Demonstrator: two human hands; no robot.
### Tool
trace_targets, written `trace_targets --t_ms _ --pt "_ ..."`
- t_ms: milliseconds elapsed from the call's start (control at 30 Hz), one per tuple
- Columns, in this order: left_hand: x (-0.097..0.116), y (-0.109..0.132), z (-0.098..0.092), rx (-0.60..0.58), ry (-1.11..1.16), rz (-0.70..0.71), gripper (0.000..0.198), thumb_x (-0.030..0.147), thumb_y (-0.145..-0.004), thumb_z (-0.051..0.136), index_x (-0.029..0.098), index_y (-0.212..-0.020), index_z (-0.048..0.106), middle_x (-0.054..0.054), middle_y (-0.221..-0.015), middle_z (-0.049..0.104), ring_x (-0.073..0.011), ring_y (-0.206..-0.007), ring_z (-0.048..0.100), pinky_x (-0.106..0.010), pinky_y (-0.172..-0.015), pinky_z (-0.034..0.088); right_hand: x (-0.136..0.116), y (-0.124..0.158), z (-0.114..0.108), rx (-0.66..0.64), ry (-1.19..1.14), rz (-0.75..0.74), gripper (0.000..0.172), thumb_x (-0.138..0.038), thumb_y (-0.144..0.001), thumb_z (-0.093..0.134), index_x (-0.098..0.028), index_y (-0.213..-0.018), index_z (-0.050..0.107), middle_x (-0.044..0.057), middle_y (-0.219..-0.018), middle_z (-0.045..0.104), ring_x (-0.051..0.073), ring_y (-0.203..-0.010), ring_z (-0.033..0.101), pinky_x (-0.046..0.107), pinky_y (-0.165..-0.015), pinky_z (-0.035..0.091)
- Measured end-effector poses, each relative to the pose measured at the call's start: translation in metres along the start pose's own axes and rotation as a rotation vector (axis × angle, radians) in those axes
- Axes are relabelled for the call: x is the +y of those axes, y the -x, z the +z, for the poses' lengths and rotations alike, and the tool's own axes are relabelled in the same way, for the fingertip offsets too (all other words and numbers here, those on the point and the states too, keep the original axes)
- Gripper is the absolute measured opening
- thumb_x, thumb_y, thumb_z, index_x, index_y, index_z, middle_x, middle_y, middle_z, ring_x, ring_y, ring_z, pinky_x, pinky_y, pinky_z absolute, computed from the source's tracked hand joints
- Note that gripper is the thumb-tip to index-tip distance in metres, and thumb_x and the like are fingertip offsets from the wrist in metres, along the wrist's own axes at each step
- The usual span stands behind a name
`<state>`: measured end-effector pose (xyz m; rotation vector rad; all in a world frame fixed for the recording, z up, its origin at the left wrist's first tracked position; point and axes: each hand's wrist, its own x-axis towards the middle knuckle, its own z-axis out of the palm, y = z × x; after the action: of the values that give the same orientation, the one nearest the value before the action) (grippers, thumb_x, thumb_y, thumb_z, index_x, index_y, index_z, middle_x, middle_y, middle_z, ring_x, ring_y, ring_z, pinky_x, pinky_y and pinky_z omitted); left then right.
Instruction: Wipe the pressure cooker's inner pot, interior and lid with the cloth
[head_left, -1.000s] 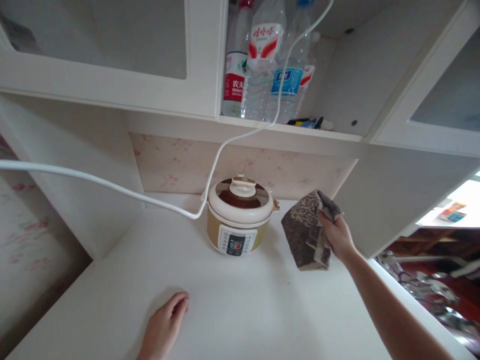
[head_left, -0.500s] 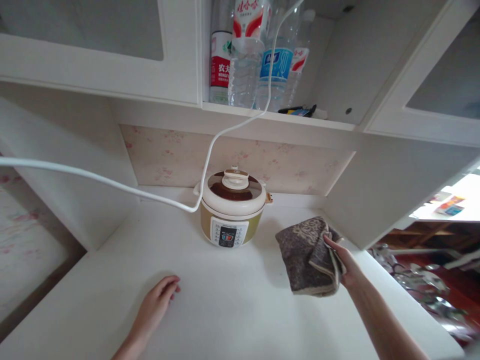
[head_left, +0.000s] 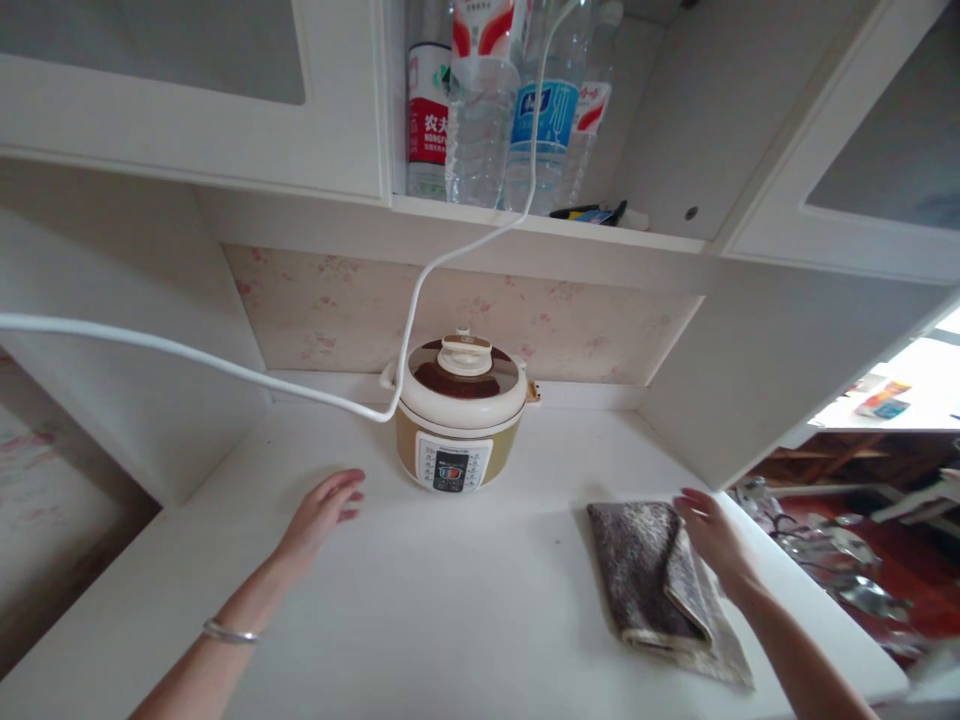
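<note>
A folded grey-brown patterned towel (head_left: pixel 645 575) lies on the right part of the white counter (head_left: pixel 465 620). At its upper right corner is my right hand (head_left: pixel 709 535), fingers loosely extended and not gripping it; whether the fingertips touch the cloth I cannot tell. My left hand (head_left: pixel 322 515) is over the counter, left of the pressure cooker (head_left: pixel 461 415), with fingers apart and nothing in them. A silver bracelet (head_left: pixel 231 632) circles my left wrist. The cooker is cream and olive-gold, lid on, its control panel facing me.
A white cable (head_left: pixel 442 262) hangs in front of the cooker and runs off left. Above, an open cabinet shelf (head_left: pixel 645 235) holds several plastic bottles (head_left: pixel 480 130). Side panels (head_left: pixel 780 370) flank the counter. Beyond its right edge lie shiny metal items (head_left: pixel 832 555).
My right hand has lowered the towel onto the counter and let go. My left hand has moved up toward the cooker, its fingers spreading. The view has shifted slightly.
</note>
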<state>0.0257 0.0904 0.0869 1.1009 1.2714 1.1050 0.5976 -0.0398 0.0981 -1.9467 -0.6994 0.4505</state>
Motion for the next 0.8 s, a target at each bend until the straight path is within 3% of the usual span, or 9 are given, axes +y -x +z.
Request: trace_targets --t_ms 100,167,267,333,467,600,700,800 --pt "0.035 -0.040 0.008 -0.008 0.189 0.052 0.038 0.036 -0.079 0.066 0.014 -0.110 0.063 -0.013 -0.133 0.056 -0.0223 -0.106 0.063 -0.037 -0.090 0.053 -0.067 0.025 0.061 -0.381 -0.262 -0.027 0.042 -0.046 -0.071 0.068 -0.021 -0.104 0.060 0.010 -0.111 0.066 0.024 -0.095 0.065 0.037 -0.081 0.056" --pt "0.054 -0.062 0.017 -0.037 0.228 0.027 0.037 0.035 -0.082 0.064 0.016 -0.113 0.063 -0.013 -0.138 0.052 -0.0240 -0.114 0.059 -0.041 -0.100 0.047 -0.108 0.037 0.101 -0.539 -0.366 0.035 0.036 -0.043 -0.077 0.066 -0.022 -0.106 0.059 0.010 -0.113 0.066 0.022 -0.092 0.067 0.038 -0.081 0.057" --pt "0.067 -0.082 0.034 -0.134 0.185 0.003 0.041 0.043 -0.085 0.062 0.019 -0.118 0.062 -0.012 -0.144 0.047 -0.0272 -0.128 0.049 -0.046 -0.108 0.037 -0.155 0.041 0.146 -0.597 -0.476 0.068 0.025 -0.039 -0.085 0.055 -0.023 -0.105 0.055 0.010 -0.110 0.066 0.020 -0.092 0.067 0.039 -0.084 0.057" --pt "0.067 -0.088 0.043 -0.206 0.148 0.002 0.048 0.049 -0.085 0.060 0.022 -0.125 0.060 -0.011 -0.146 0.045 -0.0272 -0.130 0.046 -0.048 -0.109 0.034 -0.177 0.035 0.162 -0.612 -0.516 0.071 0.021 -0.037 -0.086 0.050 -0.023 -0.100 0.053 0.009 -0.101 0.067 0.020 -0.092 0.066 0.040 -0.086 0.056" --pt "0.057 -0.090 0.053 -0.258 0.185 -0.011 0.056 0.053 -0.085 0.060 0.026 -0.133 0.054 -0.008 -0.144 0.048 -0.0239 -0.122 0.054 -0.046 -0.106 0.038 -0.203 0.017 0.170 -0.663 -0.558 0.127 0.021 -0.039 -0.082 0.049 -0.022 -0.093 0.046 0.011 -0.094 0.064 0.021 -0.090 0.066 0.038 -0.084 0.056" --pt "0.049 -0.087 0.061 -0.234 0.292 -0.037 0.057 0.048 -0.085 0.062 0.026 -0.137 0.051 -0.007 -0.140 0.053 -0.0229 -0.117 0.058 -0.043 -0.104 0.042 -0.211 -0.004 0.166 -0.644 -0.563 0.237 0.034 -0.043 -0.078 0.055 -0.021 -0.099 0.040 0.016 -0.101 0.060 0.022 -0.088 0.066 0.038 -0.079 0.056" --pt "0.042 -0.080 0.077 -0.287 0.264 -0.052 0.060 0.051 -0.087 0.059 0.028 -0.140 0.047 -0.005 -0.145 0.048 -0.0252 -0.126 0.052 -0.046 -0.110 0.035 -0.208 -0.027 0.160 -0.559 -0.539 0.257 0.039 -0.044 -0.075 0.057 -0.021 -0.103 0.040 0.015 -0.099 0.058 0.022 -0.082 0.065 0.037 -0.071 0.056" --pt "0.033 -0.070 0.106 -0.405 0.157 -0.030 0.064 0.058 -0.088 0.052 0.029 -0.144 0.041 -0.004 -0.151 0.039 -0.0270 -0.136 0.040 -0.049 -0.112 0.031 -0.202 -0.055 0.149 -0.416 -0.564 0.323 0.037 -0.040 -0.076 0.056 -0.021 -0.104 0.040 0.011 -0.092 0.057 0.020 -0.073 0.063 0.034 -0.063 0.056"
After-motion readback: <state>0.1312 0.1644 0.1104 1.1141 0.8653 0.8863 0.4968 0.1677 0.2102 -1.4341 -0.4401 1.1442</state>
